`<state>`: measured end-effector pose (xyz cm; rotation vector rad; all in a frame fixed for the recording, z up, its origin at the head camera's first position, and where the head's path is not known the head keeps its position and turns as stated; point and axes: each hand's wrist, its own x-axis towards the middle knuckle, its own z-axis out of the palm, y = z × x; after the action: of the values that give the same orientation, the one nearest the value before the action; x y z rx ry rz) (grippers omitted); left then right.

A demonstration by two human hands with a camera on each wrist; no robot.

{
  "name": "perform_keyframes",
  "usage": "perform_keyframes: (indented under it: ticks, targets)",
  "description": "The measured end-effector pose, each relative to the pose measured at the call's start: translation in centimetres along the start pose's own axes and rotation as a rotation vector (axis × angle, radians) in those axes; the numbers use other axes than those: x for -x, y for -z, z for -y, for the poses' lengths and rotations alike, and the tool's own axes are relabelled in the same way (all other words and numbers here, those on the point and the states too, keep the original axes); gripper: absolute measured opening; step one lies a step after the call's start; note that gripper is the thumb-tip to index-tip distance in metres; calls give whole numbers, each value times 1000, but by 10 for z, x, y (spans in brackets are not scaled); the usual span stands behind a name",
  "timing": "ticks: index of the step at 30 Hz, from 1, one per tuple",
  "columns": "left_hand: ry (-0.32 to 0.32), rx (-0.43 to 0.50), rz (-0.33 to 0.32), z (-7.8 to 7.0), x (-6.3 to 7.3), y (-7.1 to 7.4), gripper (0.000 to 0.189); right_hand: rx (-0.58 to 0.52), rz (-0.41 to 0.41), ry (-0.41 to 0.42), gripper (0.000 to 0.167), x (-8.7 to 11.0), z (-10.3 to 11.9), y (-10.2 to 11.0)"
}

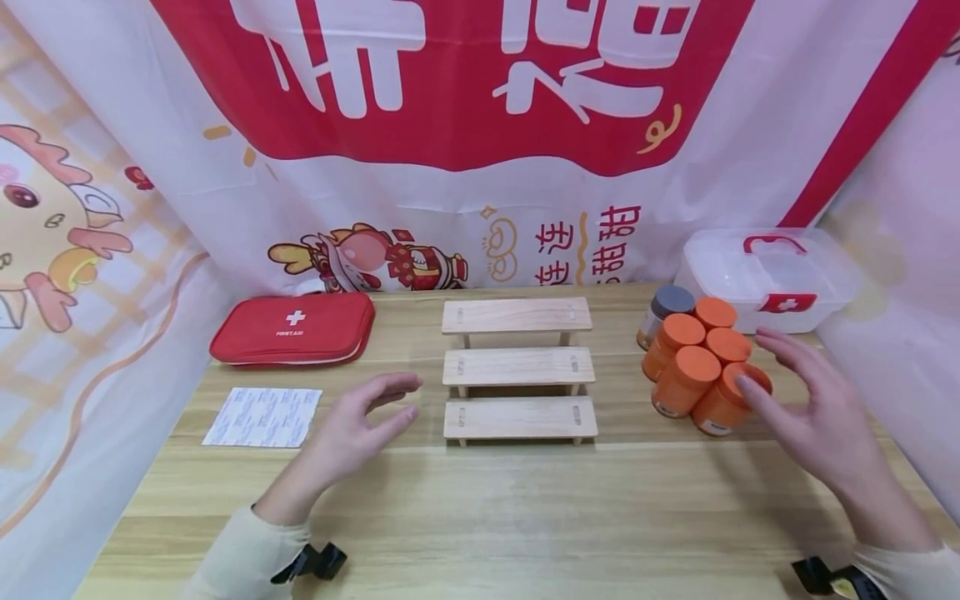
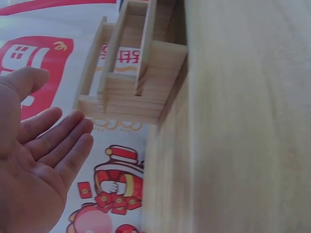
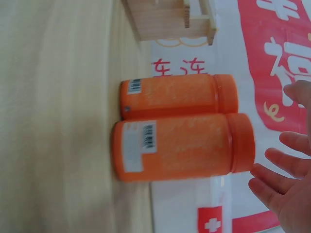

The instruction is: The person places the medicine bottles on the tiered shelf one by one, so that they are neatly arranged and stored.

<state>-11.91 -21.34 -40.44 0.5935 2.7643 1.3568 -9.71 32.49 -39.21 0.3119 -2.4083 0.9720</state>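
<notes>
Nearest the camera, the two pale sleeves (image 1: pixel 247 554) with black wrist straps (image 1: pixel 309 563) come in over the near part of the wooden surface (image 1: pixel 525 517). The left hand (image 1: pixel 347 439) hangs to the left of the three-step wooden stand (image 1: pixel 519 367), thumb parted from relaxed fingers, holding nothing. The right hand (image 1: pixel 821 417), fingers spread and likewise holding nothing, hovers toward the right edge, beside the bottle group; whether a fingertip touches a cap cannot be told.

Five orange bottles (image 1: pixel 686 379) and one grey-capped bottle (image 1: pixel 663 315) stand upright and close together between the stand and the right edge. In the far right corner is a clear box (image 1: pixel 738 287); in the far left corner, a red first-aid pouch (image 1: pixel 292 329), with a white packet (image 1: pixel 264 417) nearer along the left edge.

The work looks barely begun, in my judgement: every bottle is down on the surface, caps on, and a grip on any of them is not yet made.

The left wrist view alone shows the stand's stepped side panel (image 2: pixel 146 92) fully; the right wrist view shows barcodes (image 3: pixel 149 137) on two orange bottles, but not the grey cap visible from the head.
</notes>
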Motion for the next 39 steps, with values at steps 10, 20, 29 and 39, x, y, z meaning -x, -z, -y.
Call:
perform_keyframes:
  ticks: [10,20,29,39]
  targets:
    - [76,136,94,16,-1,-16,55,-47,155,-229,75,20,-31,5]
    - [144,232,179,25,-7,-27,67,-83,280,-364,89,30,-42,-2]
    - [125,271,222,32,-10,-34,68,-75,308,-404,77,31,-44,-6]
    - [178,247,248,31,-11,-41,70,-67,280,-396,69,32,-45,-9]
